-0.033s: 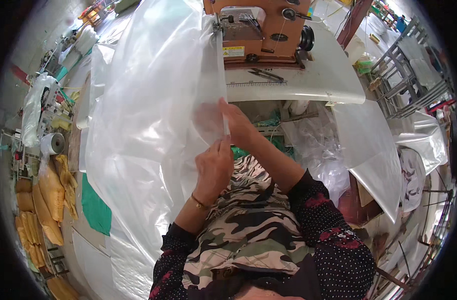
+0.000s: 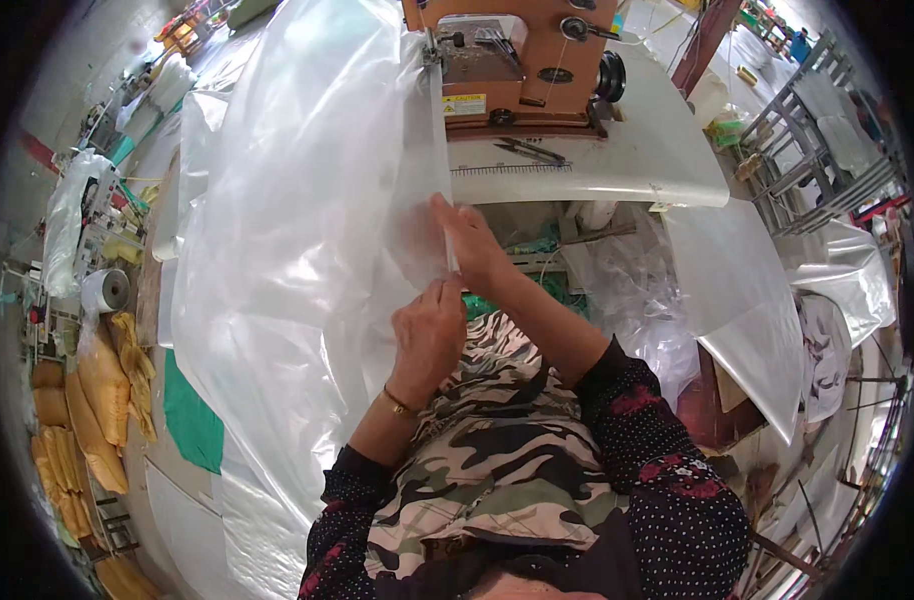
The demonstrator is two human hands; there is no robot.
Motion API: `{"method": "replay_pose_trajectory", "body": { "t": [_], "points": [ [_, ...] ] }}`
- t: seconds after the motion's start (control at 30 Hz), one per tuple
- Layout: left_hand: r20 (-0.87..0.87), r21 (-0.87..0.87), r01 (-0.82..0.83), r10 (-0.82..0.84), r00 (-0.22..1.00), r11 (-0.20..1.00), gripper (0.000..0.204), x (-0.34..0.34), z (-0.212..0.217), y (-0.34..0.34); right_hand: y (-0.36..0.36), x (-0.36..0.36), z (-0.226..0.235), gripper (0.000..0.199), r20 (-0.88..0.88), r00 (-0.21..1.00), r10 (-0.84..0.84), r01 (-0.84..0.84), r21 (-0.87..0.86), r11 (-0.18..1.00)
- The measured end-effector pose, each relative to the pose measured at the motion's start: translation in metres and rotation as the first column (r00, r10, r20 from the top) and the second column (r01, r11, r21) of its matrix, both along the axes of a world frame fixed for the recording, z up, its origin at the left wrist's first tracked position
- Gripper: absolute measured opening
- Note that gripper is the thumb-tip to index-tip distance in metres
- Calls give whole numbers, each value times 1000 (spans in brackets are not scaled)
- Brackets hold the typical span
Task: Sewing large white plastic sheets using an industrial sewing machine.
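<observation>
A large sheet of clear plastic film [image 2: 287, 220] spreads over the left of the table and hangs down toward the floor. Its right edge is folded into a narrow strip that runs up to the needle area of a brown sewing machine [image 2: 552, 75]. My left hand [image 2: 429, 335] pinches this edge at its near end, fingers closed. Just above it, my right hand [image 2: 467, 245] grips the same edge, with its thumb side on top and some fingers showing blurred through the film.
Black thread snips [image 2: 530, 151] lie on the white table [image 2: 617, 180] below the machine, beside a printed ruler scale. Crumpled clear plastic [image 2: 632, 290] hangs under the table. At left are yellow bundles [image 2: 102, 390] and a white roll [image 2: 107, 290]; a grey metal rack [image 2: 827, 140] stands at right.
My right hand has shifted very slightly left along with the film edge. My left hand stays almost where it was, still pinching.
</observation>
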State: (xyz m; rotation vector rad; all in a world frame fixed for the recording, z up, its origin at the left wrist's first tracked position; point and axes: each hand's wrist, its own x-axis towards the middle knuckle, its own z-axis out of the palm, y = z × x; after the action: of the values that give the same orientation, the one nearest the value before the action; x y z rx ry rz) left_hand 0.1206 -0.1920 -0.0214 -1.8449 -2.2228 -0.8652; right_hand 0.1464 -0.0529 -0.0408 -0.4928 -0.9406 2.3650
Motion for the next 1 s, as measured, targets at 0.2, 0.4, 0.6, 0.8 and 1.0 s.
{"method": "replay_pose_trajectory", "body": {
  "t": [0.2,0.4,0.6,0.8,1.0],
  "points": [
    [-123,-86,36,-47,991,996,24,-10,-13,6,23,-22,0,31,106,855,-507,259,761,595],
    [-180,-7,29,-30,983,1000,12,-31,-8,38,41,-37,12,33,46,847,-530,335,727,599],
    [-278,-3,-38,36,960,999,4,-61,11,85,85,-68,23,36,14,836,-548,358,744,564],
    [-267,63,-146,158,951,987,5,-82,27,131,124,-76,18,37,14,813,-582,248,896,368],
    [-238,135,-201,229,944,970,7,-95,28,145,112,-46,34,16,-246,693,-677,226,967,-120]
  ]
}}
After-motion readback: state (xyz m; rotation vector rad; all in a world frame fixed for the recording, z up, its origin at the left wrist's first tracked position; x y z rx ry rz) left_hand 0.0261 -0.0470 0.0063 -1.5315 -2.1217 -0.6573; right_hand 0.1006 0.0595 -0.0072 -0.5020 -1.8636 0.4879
